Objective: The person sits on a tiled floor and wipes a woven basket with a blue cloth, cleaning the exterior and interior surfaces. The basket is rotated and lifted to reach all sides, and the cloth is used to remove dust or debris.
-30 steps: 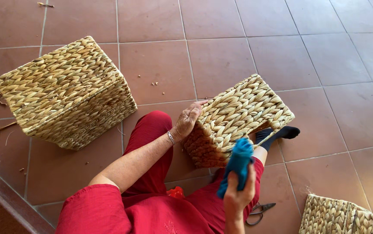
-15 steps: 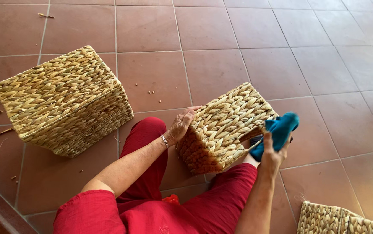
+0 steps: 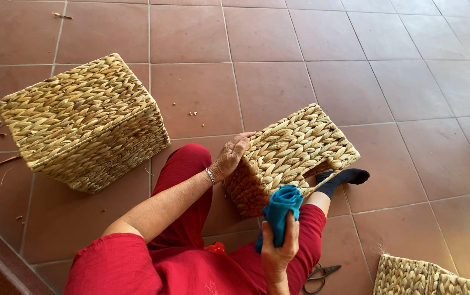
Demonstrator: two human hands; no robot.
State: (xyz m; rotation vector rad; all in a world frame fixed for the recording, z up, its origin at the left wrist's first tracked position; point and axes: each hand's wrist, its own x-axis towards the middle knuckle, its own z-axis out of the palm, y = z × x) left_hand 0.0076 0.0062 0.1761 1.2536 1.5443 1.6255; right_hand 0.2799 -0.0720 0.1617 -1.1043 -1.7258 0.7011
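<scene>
- We take the small woven basket (image 3: 292, 155) as our landmark. It lies tipped on its side across the seated person's red-trousered legs (image 3: 188, 180), its long axis running from lower left to upper right, handle slot facing toward the foot in a black sock (image 3: 344, 177).
- Left hand (image 3: 230, 157): spread flat, fingers extended, pressed against the basket's upper left edge; touching, not clasping.
- Right hand (image 3: 278, 248): fist wrapped around a rolled blue cloth (image 3: 280, 210), held upright. The cloth's top sits just below the basket's near face, close to the handle slot; whether it touches the weave we cannot tell from this angle.
- The right hand is the one carrying the cloth; the basket lies up and slightly right of it.
- Left of the basket, well apart: a larger woven basket (image 3: 85, 123) upturned on the tiled floor (image 3: 409, 82).
- Below right of the basket: scissors (image 3: 319, 274) on the floor, and a further woven piece (image 3: 431, 278) at the frame corner.
</scene>
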